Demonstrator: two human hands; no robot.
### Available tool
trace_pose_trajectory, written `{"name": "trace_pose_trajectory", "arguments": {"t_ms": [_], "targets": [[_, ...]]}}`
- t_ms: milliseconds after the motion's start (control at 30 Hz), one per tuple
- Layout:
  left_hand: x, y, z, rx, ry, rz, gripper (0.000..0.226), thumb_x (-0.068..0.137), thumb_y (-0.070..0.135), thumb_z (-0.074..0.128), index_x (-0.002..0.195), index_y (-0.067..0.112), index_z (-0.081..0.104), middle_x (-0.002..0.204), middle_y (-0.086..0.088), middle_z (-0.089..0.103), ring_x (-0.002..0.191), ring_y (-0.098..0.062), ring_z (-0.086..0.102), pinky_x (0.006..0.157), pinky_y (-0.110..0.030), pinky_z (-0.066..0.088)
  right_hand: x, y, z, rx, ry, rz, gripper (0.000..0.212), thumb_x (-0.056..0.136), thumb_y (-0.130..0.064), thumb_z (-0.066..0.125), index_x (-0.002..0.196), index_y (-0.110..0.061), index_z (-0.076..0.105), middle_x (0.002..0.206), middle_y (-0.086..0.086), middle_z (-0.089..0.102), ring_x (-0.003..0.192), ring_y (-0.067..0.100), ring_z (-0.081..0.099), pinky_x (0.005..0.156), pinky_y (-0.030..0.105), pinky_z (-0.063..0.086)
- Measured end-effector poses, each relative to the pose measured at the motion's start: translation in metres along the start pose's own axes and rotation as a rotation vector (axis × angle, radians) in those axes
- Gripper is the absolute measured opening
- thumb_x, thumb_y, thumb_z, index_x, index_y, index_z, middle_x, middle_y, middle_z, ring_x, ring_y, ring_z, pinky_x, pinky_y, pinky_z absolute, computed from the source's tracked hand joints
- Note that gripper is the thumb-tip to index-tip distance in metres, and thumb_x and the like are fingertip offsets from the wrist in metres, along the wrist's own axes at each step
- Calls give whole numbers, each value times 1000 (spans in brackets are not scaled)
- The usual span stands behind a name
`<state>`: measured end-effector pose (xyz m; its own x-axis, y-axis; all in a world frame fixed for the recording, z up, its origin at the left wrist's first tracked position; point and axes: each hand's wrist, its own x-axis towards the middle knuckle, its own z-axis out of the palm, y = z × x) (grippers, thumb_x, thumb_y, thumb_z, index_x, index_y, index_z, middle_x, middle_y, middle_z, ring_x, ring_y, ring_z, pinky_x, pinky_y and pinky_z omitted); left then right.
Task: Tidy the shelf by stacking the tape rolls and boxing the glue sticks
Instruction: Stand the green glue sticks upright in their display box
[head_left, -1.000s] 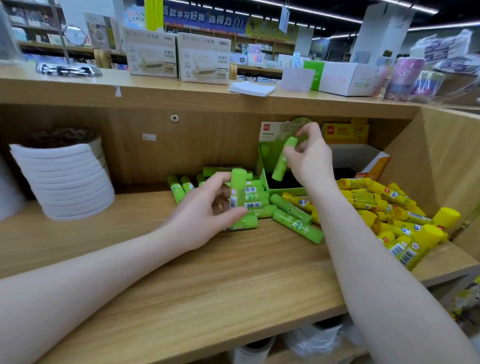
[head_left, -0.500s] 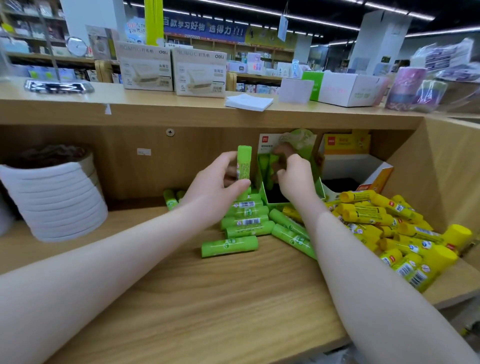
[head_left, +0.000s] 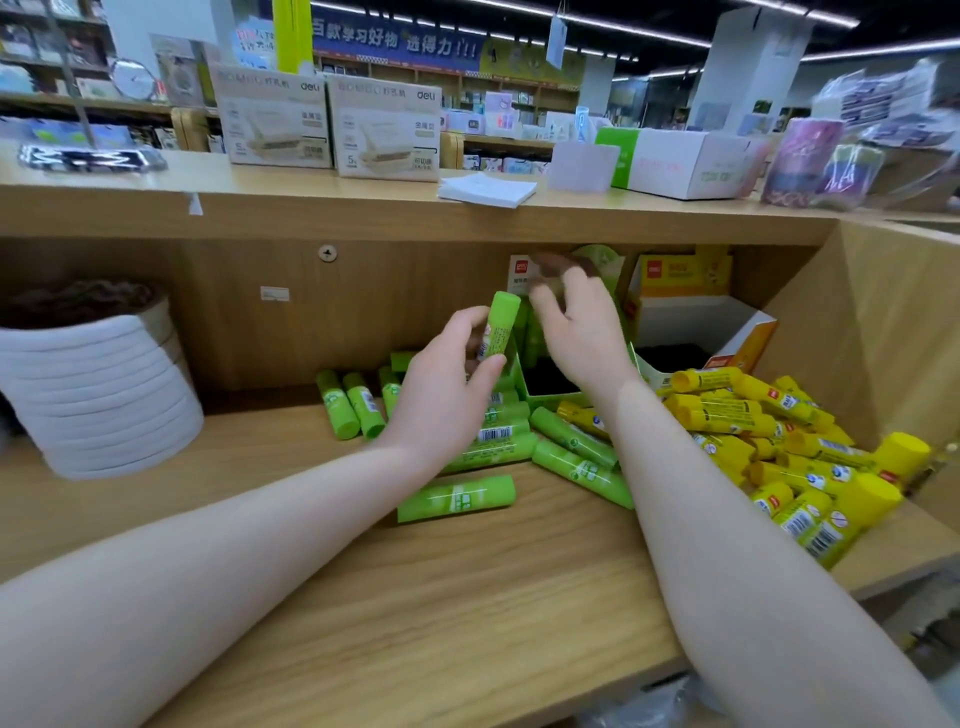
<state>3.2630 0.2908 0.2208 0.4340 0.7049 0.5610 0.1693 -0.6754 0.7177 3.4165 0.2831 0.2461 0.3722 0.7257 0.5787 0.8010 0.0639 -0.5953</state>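
Observation:
My left hand (head_left: 447, 384) pinches a green glue stick (head_left: 500, 325) upright, just left of the open green display box (head_left: 545, 382). My right hand (head_left: 576, 327) hovers over that box with its fingers loosely curled and nothing in them. Several green glue sticks (head_left: 571, 452) lie loose on the wooden shelf (head_left: 415, 597) in front of the box. A heap of yellow glue sticks (head_left: 779, 447) fills the right corner, below an open yellow and white box (head_left: 727, 332). A leaning stack of white tape rolls (head_left: 98, 395) stands at the far left.
The shelf's top board (head_left: 363, 213) hangs low over the boxes and carries product cartons (head_left: 384, 130), a paper pad (head_left: 485, 189) and a white and green box (head_left: 675, 161). A slanted wooden side panel (head_left: 883, 332) closes the right end.
My right hand put its green stick into the green box and came up with nothing in it. My left hand lifted its green stick from the pile up beside the box.

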Motion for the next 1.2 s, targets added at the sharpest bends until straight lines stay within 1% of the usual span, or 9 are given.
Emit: {"name": "trace_pose_trajectory", "arguments": {"t_ms": [67,167,267,400,500,600,767,900,1200], "targets": [[0,1,1,-6,10,1,35,91,14,54,125,20,48,93,21,54,83,21,48,68,4,34,-10,-16,-3,370,-138,-7,20,89,-38,50,76,-23,51,68,-7,51,64,10,51,58,24,37],[1,7,2,10,16,-20,38,92,19,53,129,19,44,101,16,55,93,12,50,74,-2,36,-18,-22,-2,357,-266,-83,7,83,-24,65,86,-25,58,77,-7,60,73,13,58,64,28,48],[-9,11,-3,134,-3,-122,53,89,42,49,134,20,33,128,3,39,119,-12,39,97,-25,33,-13,-15,-5,281,-62,7,15,83,-23,67,90,-18,54,81,0,60,74,17,57,68,36,47],[-42,16,-32,259,-314,197,59,67,68,50,110,30,41,114,11,37,107,-4,36,90,-19,28,-7,10,-13,144,166,185,32,86,-16,63,98,-11,34,87,9,55,78,25,52,66,28,38],[-49,7,-42,492,-532,275,54,68,61,62,107,28,46,113,11,39,109,-7,34,93,-25,31,-6,18,-9,40,190,250,28,88,-8,56,105,-7,34,103,18,56,93,32,54,79,39,44],[-48,-1,-44,565,-529,290,36,77,50,61,100,25,49,102,11,43,100,-10,38,90,-28,35,0,20,-2,-58,154,312,24,89,-6,55,107,-2,41,114,23,56,104,39,56,84,42,46],[-40,-9,-50,774,-446,369,33,88,53,42,100,24,51,102,7,51,102,-14,46,77,-23,31,7,21,5,-159,65,252,26,88,-9,57,112,-4,46,93,17,57,90,40,58,70,40,48],[-38,-8,-57,931,-564,483,43,90,55,35,114,21,47,108,2,53,101,-21,52,78,-32,40,9,24,6,-275,-28,185,39,90,-13,57,126,-12,45,90,18,60,83,36,58,63,35,45],[-36,-12,-70,1058,-673,359,30,90,52,32,99,24,39,97,3,59,83,-25,57,63,-32,40,7,23,4,-477,-12,204,27,81,0,45,105,-1,58,105,21,57,97,41,53,68,38,42]]}}
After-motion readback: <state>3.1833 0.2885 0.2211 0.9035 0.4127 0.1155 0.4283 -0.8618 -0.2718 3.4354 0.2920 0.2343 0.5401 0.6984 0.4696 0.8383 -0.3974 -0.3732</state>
